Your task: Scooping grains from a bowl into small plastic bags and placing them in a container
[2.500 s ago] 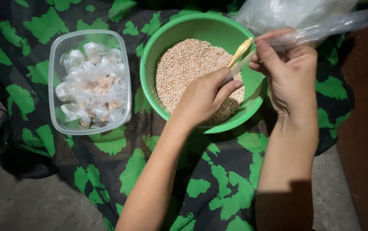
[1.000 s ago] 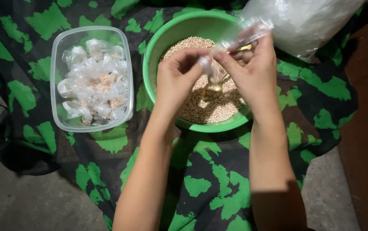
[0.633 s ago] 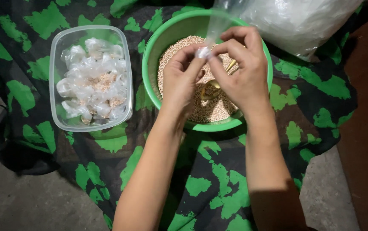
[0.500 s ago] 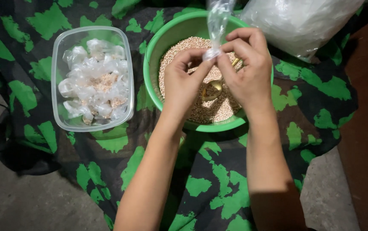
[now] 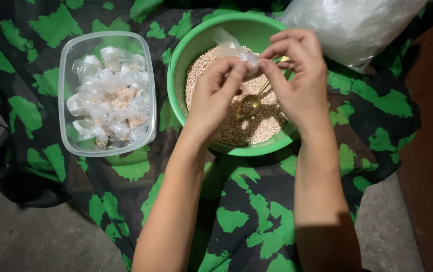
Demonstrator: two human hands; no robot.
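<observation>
A green bowl (image 5: 201, 43) holds pale grain, with a gold spoon (image 5: 252, 103) lying in it. Above the bowl my left hand (image 5: 215, 95) and my right hand (image 5: 297, 75) both pinch a small clear plastic bag (image 5: 232, 49) at its neck. The loose top of the bag points up and to the left. Both sets of fingertips meet on the twisted part of the bag.
A clear plastic tub (image 5: 106, 93) at the left holds several small tied bags of grain. A large clear plastic bag (image 5: 352, 25) lies at the top right. Everything rests on a black cloth with green patches (image 5: 241, 221). Bare concrete floor (image 5: 35, 236) shows at the lower left.
My right hand left the spoon in the grain. Both hands came together on the small bag and twisted its neck; its loose top swung from upright over to the left.
</observation>
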